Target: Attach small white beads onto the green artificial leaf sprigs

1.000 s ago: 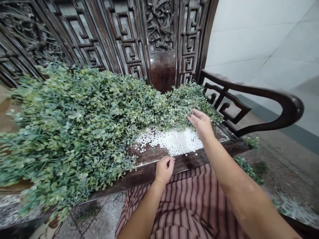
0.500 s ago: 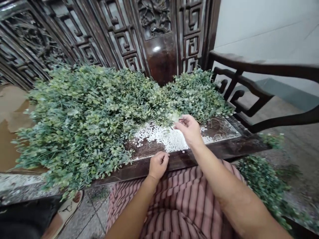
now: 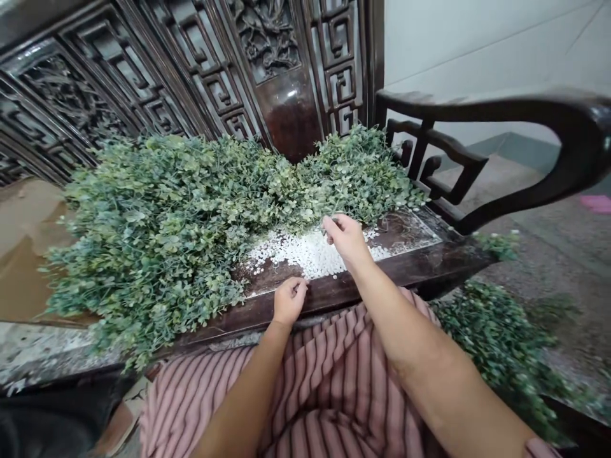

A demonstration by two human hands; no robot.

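Observation:
My left hand [image 3: 289, 299] rests at the front edge of the dark wooden bench [image 3: 329, 291], its fingers curled together; what they hold, if anything, is too small to tell. Above a pile of small white pieces [image 3: 312, 254], my right hand [image 3: 344, 236] is pinched closed at the near side of the greenery. Its fingertips hide whatever is between them. A large heap of green leafy sprigs [image 3: 167, 222] covers the left and back of the seat and extends to the right back.
Carved backrest [image 3: 291, 114] behind the greenery; curved armrest [image 3: 506, 114] at right. More greenery [image 3: 496, 337] lies low at the right. Brown cardboard [image 3: 28, 254] is at the left. Another person's dark-clothed leg [image 3: 52, 413] shows at the lower left.
The view has shifted, and the bench appears further left. The pale green leafy bit seen earlier at my right fingertips no longer shows there. My left hand stays curled by the edge.

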